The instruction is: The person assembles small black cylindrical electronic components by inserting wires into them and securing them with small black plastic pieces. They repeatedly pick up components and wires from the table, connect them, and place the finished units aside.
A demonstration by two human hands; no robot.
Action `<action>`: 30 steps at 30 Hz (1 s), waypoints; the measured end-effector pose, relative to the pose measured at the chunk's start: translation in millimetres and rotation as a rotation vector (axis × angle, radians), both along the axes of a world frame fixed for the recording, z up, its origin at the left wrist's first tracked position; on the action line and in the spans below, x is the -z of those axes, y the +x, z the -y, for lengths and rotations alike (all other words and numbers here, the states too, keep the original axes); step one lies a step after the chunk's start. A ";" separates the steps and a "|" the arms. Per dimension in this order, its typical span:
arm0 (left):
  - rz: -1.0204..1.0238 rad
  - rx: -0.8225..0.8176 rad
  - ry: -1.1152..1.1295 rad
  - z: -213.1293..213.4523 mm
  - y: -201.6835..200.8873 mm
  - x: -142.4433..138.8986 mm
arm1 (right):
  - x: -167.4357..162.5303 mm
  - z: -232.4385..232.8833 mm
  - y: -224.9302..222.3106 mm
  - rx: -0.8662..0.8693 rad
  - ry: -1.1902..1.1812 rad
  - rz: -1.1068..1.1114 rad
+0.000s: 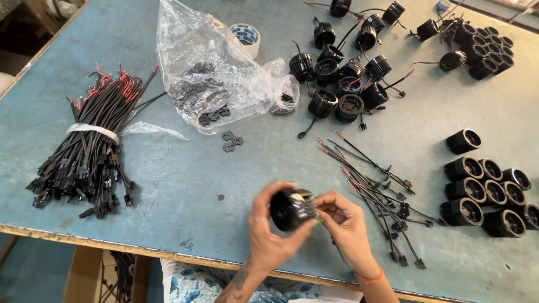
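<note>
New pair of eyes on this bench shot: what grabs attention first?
Both hands at the near edge: the left hand grips a black finned cylinder, and the right hand pinches its side. At far left lies a big bundle of black and red wires. A clear plastic bag of small dark parts sits at top centre.

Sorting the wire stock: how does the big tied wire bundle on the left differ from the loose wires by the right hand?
The tied wire bundle is thick, bound by a pale band and far from both hands; the loose wires are few, unbound, fanned out flat beside the right hand. The bundle lies near the table's left edge, the loose wires between the hands and the black housings. Both are black-and-red leads with black connectors.
</note>
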State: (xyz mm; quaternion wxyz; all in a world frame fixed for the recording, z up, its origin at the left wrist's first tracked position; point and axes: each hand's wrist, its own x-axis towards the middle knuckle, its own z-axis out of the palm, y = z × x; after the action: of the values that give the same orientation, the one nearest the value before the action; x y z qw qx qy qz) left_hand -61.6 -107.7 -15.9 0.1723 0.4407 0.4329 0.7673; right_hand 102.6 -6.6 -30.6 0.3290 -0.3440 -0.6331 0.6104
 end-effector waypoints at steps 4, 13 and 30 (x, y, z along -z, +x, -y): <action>-0.448 -0.117 0.022 9.6 -0.1 -26.3 | 17.4 -6.0 13.4 -0.112 0.015 -0.216; -0.461 -0.043 -0.073 20.9 10.2 -44.3 | 12.9 -12.2 24.7 -0.251 -0.169 -0.275; -0.441 -0.038 -0.166 17.4 17.8 -34.8 | 31.5 -12.0 28.7 -0.146 -0.238 -0.268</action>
State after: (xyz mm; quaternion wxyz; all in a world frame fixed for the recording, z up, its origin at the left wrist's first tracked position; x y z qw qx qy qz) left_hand -43.9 -125.0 18.9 0.0950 0.5736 0.5300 0.6173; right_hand 131.3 5.3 -62.1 0.3223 -0.2490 -0.5303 0.7436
